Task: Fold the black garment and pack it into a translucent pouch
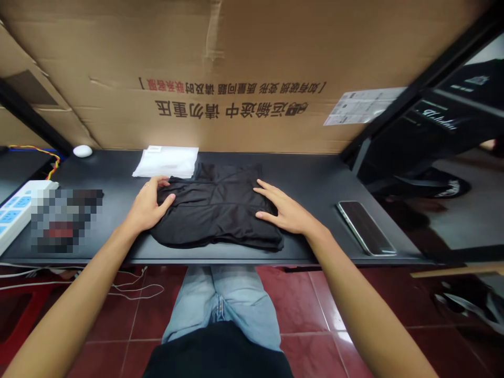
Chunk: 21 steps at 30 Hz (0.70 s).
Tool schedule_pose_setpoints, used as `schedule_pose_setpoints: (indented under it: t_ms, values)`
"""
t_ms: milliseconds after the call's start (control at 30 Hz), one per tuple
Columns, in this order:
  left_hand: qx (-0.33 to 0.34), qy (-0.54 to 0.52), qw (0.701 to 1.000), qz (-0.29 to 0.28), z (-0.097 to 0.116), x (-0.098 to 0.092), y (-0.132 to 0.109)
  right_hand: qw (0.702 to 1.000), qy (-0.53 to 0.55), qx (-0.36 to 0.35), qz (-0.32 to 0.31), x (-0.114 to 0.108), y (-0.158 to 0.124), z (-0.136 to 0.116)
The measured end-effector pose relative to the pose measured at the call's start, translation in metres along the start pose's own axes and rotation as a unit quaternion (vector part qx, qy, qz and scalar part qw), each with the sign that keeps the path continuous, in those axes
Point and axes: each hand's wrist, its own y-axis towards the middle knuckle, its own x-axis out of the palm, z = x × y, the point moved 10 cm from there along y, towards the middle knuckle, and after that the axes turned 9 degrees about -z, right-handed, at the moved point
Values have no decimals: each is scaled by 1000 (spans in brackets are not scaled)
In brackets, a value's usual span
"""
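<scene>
A folded black garment (pixel 214 210) lies flat on the dark desk in front of me, with seams running across it; its exact kind does not show. On its left end rests my left hand (pixel 151 202), thumb and fingers apart. My right hand (pixel 281 207) lies on the right end, fingers spread and touching the cloth. More black fabric (pixel 236 170) shows just behind the garment. Beyond my left hand sits a small stack of white packets (pixel 167 161), partly against the black fabric.
A large cardboard box (pixel 236 52) with printed text walls off the back of the desk (pixel 311 178). To the right lies a phone (pixel 366 228). At left are a white power strip (pixel 23 210), a blurred-out item (pixel 65 220) and a white rounded object (pixel 82 151).
</scene>
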Motion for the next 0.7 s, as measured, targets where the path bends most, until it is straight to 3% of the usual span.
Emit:
schedule_pose_setpoints:
  t_ms: [700]
  values:
    - [24, 37, 999, -8, 8, -1, 2, 1000, -2, 1, -3, 1, 0, 2]
